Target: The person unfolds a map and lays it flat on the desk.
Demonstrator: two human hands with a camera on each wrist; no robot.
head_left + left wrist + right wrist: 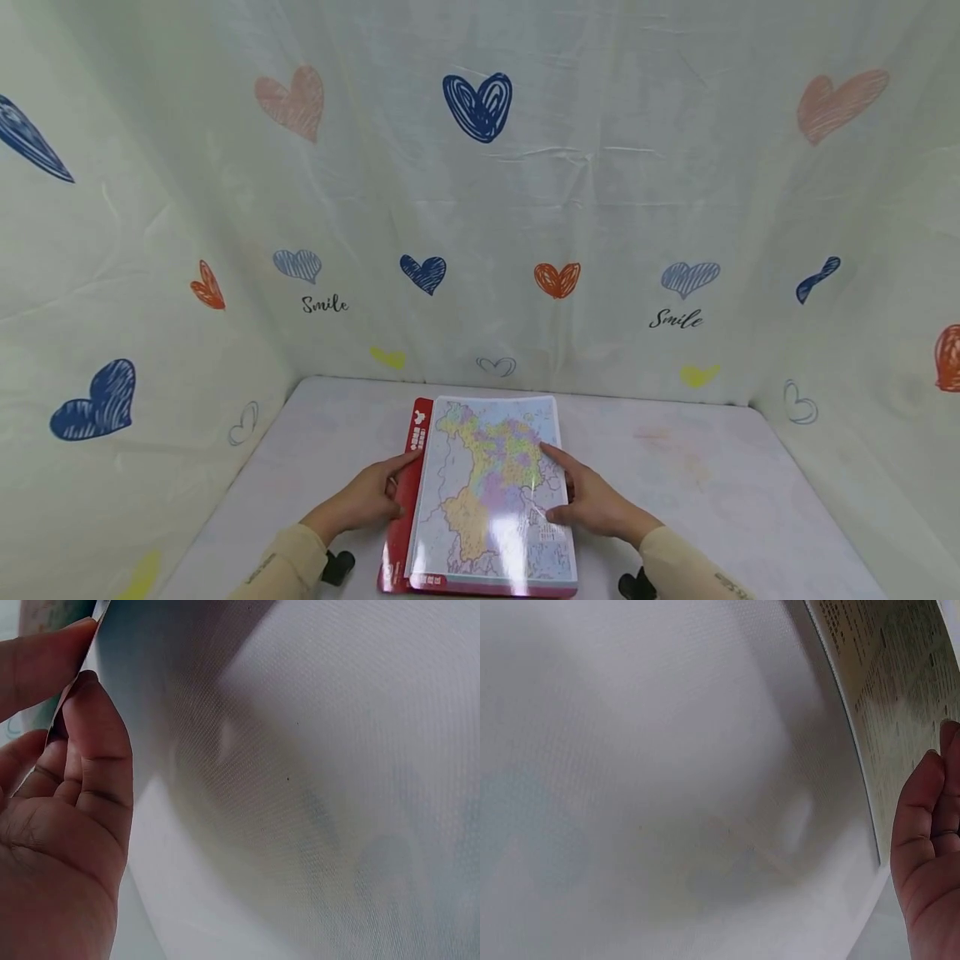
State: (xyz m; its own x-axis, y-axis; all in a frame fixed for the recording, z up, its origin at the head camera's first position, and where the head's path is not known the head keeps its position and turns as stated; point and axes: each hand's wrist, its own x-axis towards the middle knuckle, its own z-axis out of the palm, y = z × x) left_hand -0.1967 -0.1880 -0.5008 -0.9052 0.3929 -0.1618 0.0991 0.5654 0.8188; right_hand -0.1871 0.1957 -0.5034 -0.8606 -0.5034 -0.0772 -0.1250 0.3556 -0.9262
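Observation:
A glossy coloured map [487, 475] lies in front of me, printed in yellow, purple and green on pale blue. Along its left side shows a red border strip [397, 517] with white lettering. My left hand [367, 496] pinches this red edge, and the left wrist view shows the thin sheet edge between its thumb and fingers [101, 742]. On the opposite side, my right hand [596, 500] grips the map's right edge. Seen from below in the right wrist view, the printed underside [889, 697] has lines of text, with curled fingers [919, 795] against it.
A white table [675, 467] spreads beneath the map. White curtains [622, 208] with printed hearts and the word Smile stand close behind it and along both sides. Black wrist devices [339, 568] show below both hands.

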